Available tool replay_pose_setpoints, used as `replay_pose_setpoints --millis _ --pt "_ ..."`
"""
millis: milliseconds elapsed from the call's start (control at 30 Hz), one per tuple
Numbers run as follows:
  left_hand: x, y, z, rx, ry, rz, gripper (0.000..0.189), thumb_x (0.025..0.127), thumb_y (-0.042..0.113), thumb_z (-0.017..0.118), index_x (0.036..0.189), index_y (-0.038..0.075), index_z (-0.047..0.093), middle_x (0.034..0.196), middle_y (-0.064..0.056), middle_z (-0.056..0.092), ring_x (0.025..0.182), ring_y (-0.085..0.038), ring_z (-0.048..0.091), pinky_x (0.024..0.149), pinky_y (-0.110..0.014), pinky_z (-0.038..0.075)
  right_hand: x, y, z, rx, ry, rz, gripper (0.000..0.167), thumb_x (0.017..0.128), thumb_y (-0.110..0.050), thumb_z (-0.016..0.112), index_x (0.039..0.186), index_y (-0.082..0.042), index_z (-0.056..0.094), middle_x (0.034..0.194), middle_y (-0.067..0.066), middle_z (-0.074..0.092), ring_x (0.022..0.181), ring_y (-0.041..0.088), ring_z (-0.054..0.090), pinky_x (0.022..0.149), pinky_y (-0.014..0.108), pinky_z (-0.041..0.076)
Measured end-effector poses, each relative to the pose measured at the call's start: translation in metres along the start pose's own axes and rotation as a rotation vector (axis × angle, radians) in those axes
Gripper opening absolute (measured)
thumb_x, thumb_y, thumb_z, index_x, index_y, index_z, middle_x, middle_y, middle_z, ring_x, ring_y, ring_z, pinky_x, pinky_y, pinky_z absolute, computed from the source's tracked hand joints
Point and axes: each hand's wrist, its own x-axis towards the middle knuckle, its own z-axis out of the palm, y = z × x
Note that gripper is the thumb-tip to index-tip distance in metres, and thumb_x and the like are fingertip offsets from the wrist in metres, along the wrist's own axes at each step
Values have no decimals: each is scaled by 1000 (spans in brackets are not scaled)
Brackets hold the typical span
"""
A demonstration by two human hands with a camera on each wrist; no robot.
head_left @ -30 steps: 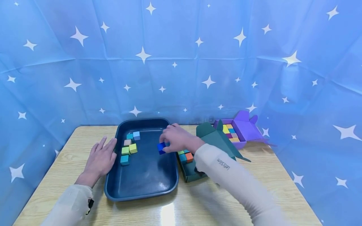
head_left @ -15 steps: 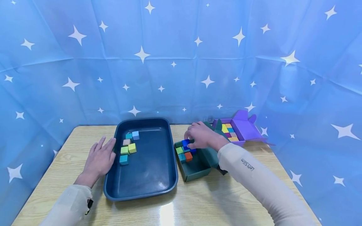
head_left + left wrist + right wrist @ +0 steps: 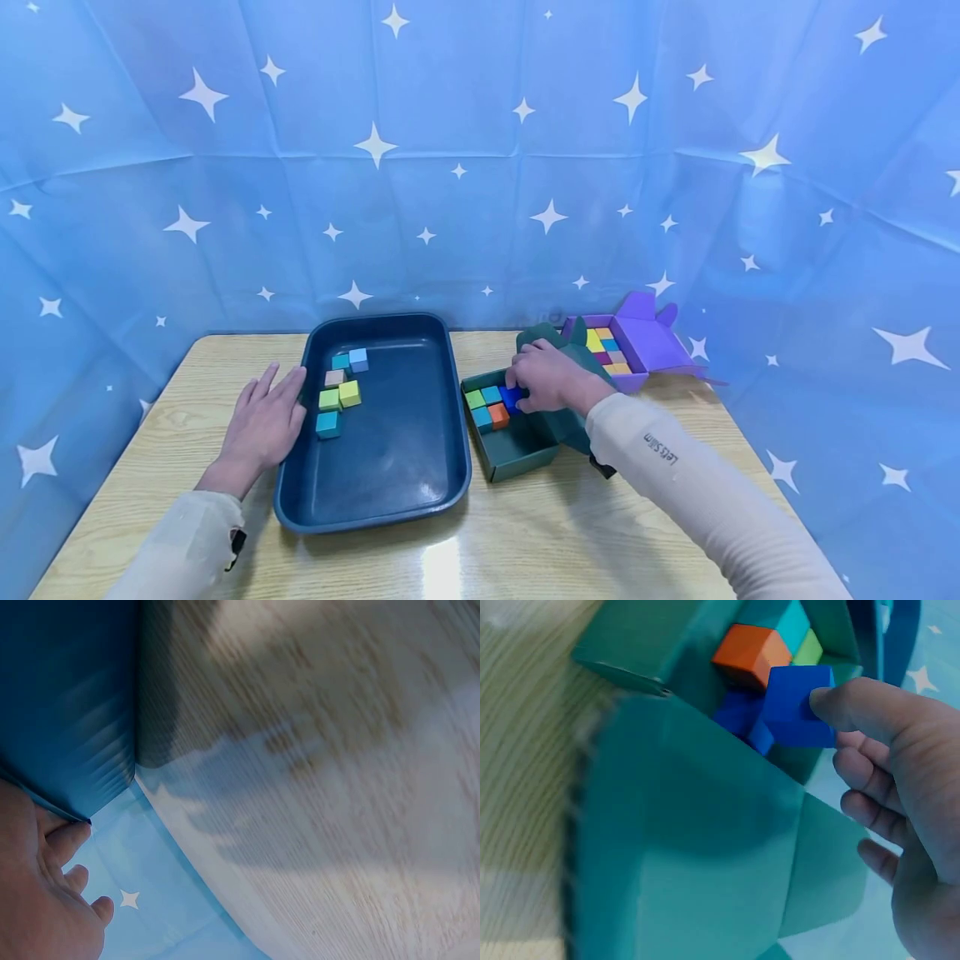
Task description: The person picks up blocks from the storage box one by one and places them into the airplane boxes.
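Note:
My right hand (image 3: 551, 379) pinches a dark blue cube (image 3: 799, 705) between thumb and fingers, over the green box (image 3: 517, 460). Another dark blue cube (image 3: 739, 712) lies in the box, close under the held one. Beside it sit an orange cube (image 3: 498, 416), teal cubes (image 3: 482, 419) and a lime green cube (image 3: 475, 399). My left hand (image 3: 258, 421) rests with its fingers extended on the left rim of the dark blue tray (image 3: 390, 467). Inside the tray are several cubes, among them a yellow one (image 3: 349, 392), a light blue one (image 3: 358, 359) and a pinkish one (image 3: 335, 379).
Behind the green box, to the right, stands a purple box (image 3: 660, 346) with its lid open and several coloured cubes inside. The green box's lid flap (image 3: 712, 825) folds out under my right forearm. A starry blue curtain (image 3: 450, 208) closes off the wooden table's (image 3: 360, 571) far side.
My right hand has carried the dark blue cube rightward out of the tray, then over and down toward the green box. The left hand stays on the tray's rim.

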Motion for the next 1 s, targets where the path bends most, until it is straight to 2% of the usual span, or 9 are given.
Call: replay_pose_setpoints --millis 367,733,1000 --pt "0 0 0 -2 -10 -12 58 101 23 38 154 3 24 156 -23 31 151 -42 5 118 -65 9 5 -5 20 -108 -39 17 30 83 -41 75 107 -22 74 112 -2 71 112 21 55 115 49 30" --pt "-1 1 1 -6 -5 -14 58 101 23 38 154 3 23 157 -23 30 151 -42 4 118 -65 10 5 -7 31 -200 -43 -11 29 83 -42 75 106 -23 73 113 -1 70 113 22 56 114 51 29" --pt "0 0 2 6 -4 -9 58 101 24 37 154 3 24 156 -22 32 150 -42 7 118 -64 11 6 -7 39 -284 -13 -25 32 83 -45 75 107 -23 74 112 -2 70 112 21 56 107 46 35"
